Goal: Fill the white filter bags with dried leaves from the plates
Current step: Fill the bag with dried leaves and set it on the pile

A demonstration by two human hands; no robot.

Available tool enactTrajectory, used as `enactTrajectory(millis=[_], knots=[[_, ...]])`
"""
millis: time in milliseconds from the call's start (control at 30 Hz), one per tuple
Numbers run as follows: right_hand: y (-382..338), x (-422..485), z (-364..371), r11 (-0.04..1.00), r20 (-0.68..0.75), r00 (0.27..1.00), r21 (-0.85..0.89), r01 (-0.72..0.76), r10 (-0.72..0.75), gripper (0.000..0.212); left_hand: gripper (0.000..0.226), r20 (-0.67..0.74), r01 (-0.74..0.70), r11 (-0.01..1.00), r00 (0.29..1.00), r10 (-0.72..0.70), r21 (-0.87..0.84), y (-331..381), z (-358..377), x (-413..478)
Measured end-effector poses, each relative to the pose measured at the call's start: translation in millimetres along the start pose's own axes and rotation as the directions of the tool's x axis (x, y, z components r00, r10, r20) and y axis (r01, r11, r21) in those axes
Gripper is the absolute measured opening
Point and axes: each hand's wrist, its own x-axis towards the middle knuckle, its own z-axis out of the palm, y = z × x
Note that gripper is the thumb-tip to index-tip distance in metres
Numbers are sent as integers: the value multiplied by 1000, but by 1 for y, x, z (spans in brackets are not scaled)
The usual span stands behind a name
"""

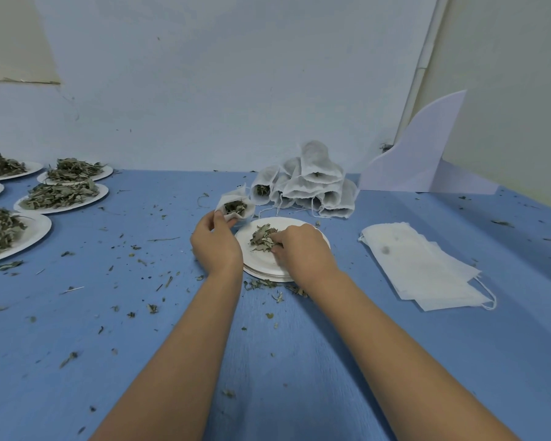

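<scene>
Left hand (215, 246) pinches an open white fabric filter bag (234, 207) beside a round white paper plate (261, 266); right hand (303, 249) curls around brittle dried green leaves (262, 238) there, which may spill onto the blue surface (299, 361).

Far-left plates (39, 226) partly beyond the frame edge

Open filter bag (227, 198); leaves (261, 239) on plate (259, 265)
</scene>
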Motion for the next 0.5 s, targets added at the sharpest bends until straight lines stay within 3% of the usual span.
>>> enactTrajectory(millis=[233, 367, 433, 500], knots=[[2, 1, 2, 999, -48, 999, 53, 13, -10, 21, 23, 27, -33, 998, 999, 32, 59, 0, 0, -2], [7, 1, -4, 960, -153, 986, 279, -17, 62, 30, 21, 48, -75, 989, 996, 69, 124, 0, 0, -1], [13, 2, -12, 828, -177, 963, 556, -72, 203, 22, 23, 59, -112, 981, 993, 104, 156, 0, 1, -2], [19, 5, -19, 515, -61, 946, 849, -119, 319, 22, 25, 76, -161, 967, 986, 148, 199, 1, 2, -3]])
